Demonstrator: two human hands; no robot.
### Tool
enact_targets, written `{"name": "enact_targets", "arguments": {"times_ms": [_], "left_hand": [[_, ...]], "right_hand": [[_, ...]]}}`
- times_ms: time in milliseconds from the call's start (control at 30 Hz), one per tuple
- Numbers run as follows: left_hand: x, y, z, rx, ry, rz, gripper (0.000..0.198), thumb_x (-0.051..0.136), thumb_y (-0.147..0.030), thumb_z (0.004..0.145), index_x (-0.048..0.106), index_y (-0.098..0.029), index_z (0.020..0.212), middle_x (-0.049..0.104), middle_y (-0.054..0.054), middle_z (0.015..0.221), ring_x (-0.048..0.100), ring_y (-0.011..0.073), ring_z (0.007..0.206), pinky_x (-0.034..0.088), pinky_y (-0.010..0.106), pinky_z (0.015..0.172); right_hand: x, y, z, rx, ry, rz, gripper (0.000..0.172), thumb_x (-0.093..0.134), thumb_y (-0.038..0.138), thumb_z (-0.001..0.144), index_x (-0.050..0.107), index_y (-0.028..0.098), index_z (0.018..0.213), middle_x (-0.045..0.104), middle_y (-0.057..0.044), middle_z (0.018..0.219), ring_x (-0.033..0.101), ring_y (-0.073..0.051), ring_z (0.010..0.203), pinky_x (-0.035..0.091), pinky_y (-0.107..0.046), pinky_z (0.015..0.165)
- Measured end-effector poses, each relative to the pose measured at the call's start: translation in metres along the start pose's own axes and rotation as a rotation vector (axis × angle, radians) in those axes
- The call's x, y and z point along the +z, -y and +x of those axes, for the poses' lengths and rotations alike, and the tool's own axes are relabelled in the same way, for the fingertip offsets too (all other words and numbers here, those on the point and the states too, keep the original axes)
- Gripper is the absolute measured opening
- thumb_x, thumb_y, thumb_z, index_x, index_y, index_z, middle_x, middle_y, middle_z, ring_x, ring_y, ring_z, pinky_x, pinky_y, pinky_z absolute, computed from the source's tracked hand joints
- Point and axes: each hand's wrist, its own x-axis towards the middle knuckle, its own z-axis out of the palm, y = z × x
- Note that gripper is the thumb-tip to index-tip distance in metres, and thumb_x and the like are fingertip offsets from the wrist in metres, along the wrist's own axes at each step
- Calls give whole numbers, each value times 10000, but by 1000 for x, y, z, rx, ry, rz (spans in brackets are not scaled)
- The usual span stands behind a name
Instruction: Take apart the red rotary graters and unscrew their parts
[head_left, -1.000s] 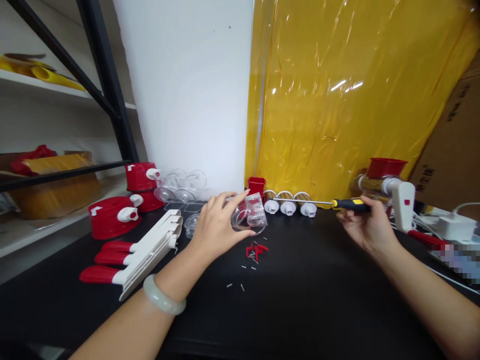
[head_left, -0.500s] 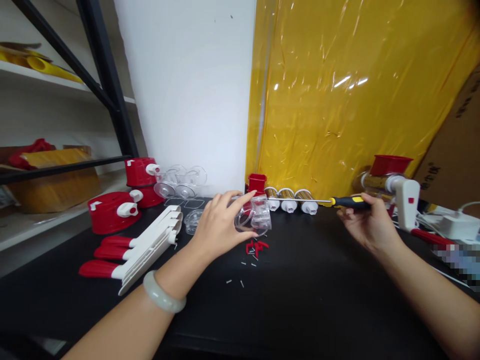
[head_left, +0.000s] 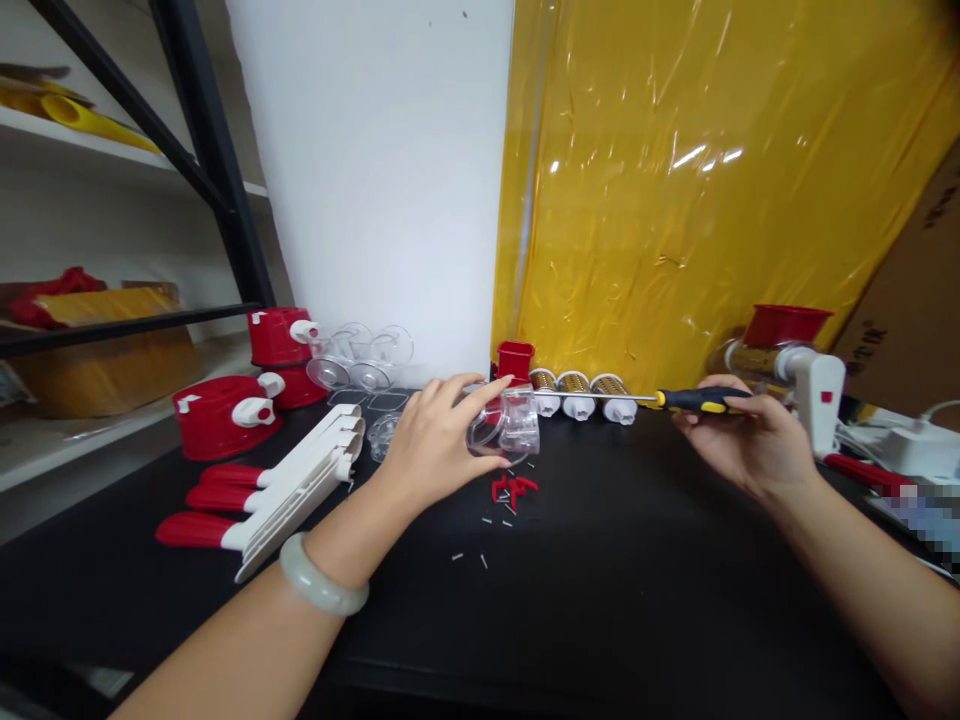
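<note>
My left hand [head_left: 439,440] grips a clear plastic housing [head_left: 520,425] just above the black table, thumb below and fingers over the top. In my right hand [head_left: 750,440] is a screwdriver [head_left: 694,401] with a black and yellow handle, held level. Its long shaft points left and the tip meets the upper right side of the housing; the exact contact is too small to make out. Below the housing lie small red plastic parts [head_left: 514,491] and several loose screws [head_left: 484,561].
White crank arms with red handles [head_left: 292,490] and red bases [head_left: 225,418] stand left, near more clear housings [head_left: 360,358]. Metal grater drums [head_left: 576,396] and a red hopper [head_left: 514,360] line the back. An assembled rotary grater [head_left: 814,390] stands right.
My right hand's fingers have shifted around the screwdriver handle, with more of the handle now showing. The left hand holds the housing almost as before; the view has shifted slightly.
</note>
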Motion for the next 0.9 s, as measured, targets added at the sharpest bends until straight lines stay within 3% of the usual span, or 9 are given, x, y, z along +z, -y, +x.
{"name": "enact_targets", "arguments": {"times_ms": [367, 433, 500, 567, 667, 733, 900], "left_hand": [[-2, -1, -1, 19, 33, 1, 884, 819, -503, 673, 419, -341, 1445, 560, 47, 1340, 539, 276, 1149, 453, 444, 962], [-2, 0, -1, 32, 29, 2, 881, 819, -498, 675, 420, -340, 1444, 560, 48, 1343, 537, 278, 1154, 452, 444, 960], [-1, 1, -1, 47, 22, 5, 873, 816, -498, 680, 422, -341, 1442, 562, 49, 1342, 539, 279, 1149, 453, 444, 953], [-1, 1, -1, 55, 13, 10, 868, 813, -502, 683, 423, -340, 1442, 565, 53, 1337, 545, 279, 1138, 456, 444, 945], [-1, 1, -2, 58, 4, 17, 876, 820, -497, 676, 426, -335, 1441, 566, 57, 1338, 548, 281, 1130, 458, 449, 943], [-1, 0, -1, 57, -1, 23, 879, 826, -496, 667, 433, -334, 1437, 567, 59, 1342, 547, 286, 1133, 458, 455, 944], [-2, -1, -1, 55, -15, 30, 865, 813, -494, 686, 429, -338, 1445, 562, 61, 1356, 543, 288, 1137, 453, 459, 952]], "right_hand": [[0, 4, 1, 30, -2, 80, 177, 630, 236, 527, 686, 174, 683, 611, -28, 635, 561, -144, 588, 486, -276, 571], [-2, 4, 1, 22, 19, 41, 183, 676, 347, 618, 696, 190, 711, 633, -36, 632, 571, -156, 579, 478, -288, 560], [-4, 3, 2, 9, 42, -32, 374, 621, 568, 756, 683, 203, 705, 596, -35, 537, 515, -145, 481, 428, -284, 492], [-6, 1, 3, -9, 56, -126, 527, 508, 674, 838, 636, 202, 643, 469, -9, 396, 383, -113, 373, 335, -263, 424], [-8, -3, 6, -78, 7, -211, 413, 577, 512, 875, 599, 190, 616, 357, 31, 337, 282, -80, 338, 260, -246, 405], [-8, -6, 8, -142, -52, -235, 319, 612, 418, 860, 622, 175, 654, 389, 34, 365, 305, -73, 349, 262, -242, 408], [-8, -9, 11, -233, -105, -234, 283, 627, 391, 835, 623, 163, 668, 465, 27, 455, 368, -68, 390, 275, -232, 406]]}}
